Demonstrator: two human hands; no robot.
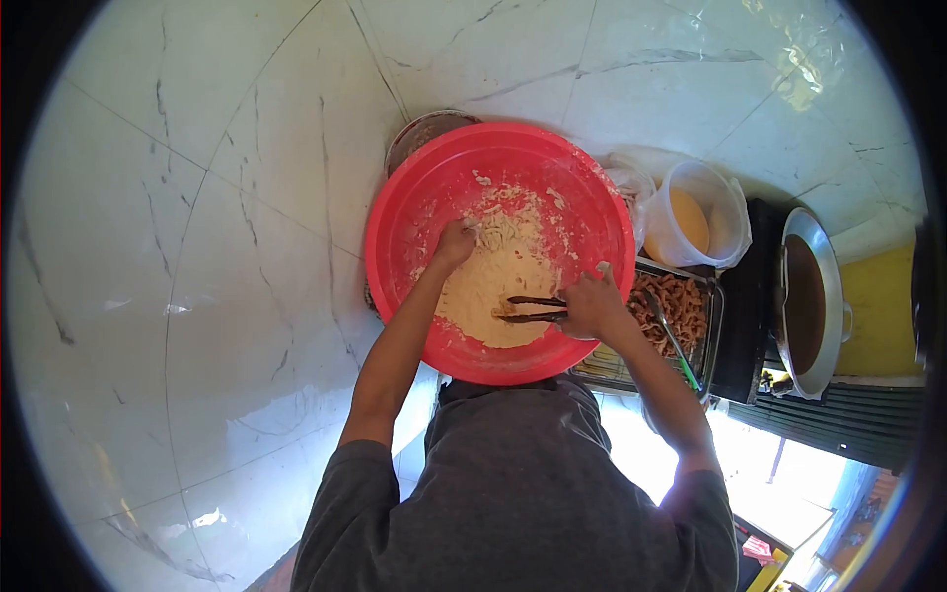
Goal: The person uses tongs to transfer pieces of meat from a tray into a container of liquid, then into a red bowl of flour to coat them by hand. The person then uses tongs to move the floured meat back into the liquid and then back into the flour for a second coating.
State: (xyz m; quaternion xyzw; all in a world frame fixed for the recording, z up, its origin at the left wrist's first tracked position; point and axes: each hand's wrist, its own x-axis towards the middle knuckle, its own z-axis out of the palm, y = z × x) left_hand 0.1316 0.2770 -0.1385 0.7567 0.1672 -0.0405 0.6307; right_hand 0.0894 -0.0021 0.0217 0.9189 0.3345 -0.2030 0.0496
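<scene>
A large red basin (395, 237) holds pale flour (483, 286), with clumpy bits toward its far side. My left hand (456, 243) is in the basin at the left edge of the flour, its fingers curled; what they hold, if anything, is too small to make out. Over the right side of the basin, my right hand (592, 304) grips dark tongs (538, 308). The tips of the tongs point left and lie at the flour, where a small brownish spot shows between them.
Right of the basin, a metal tray (712, 326) holds brown pieces and a green-handled utensil (676, 340). Behind it stands a plastic bucket (730, 222) with yellowish contents. Farther right is a wide pan (837, 296) of brown liquid. Marbled tiles surround the basin.
</scene>
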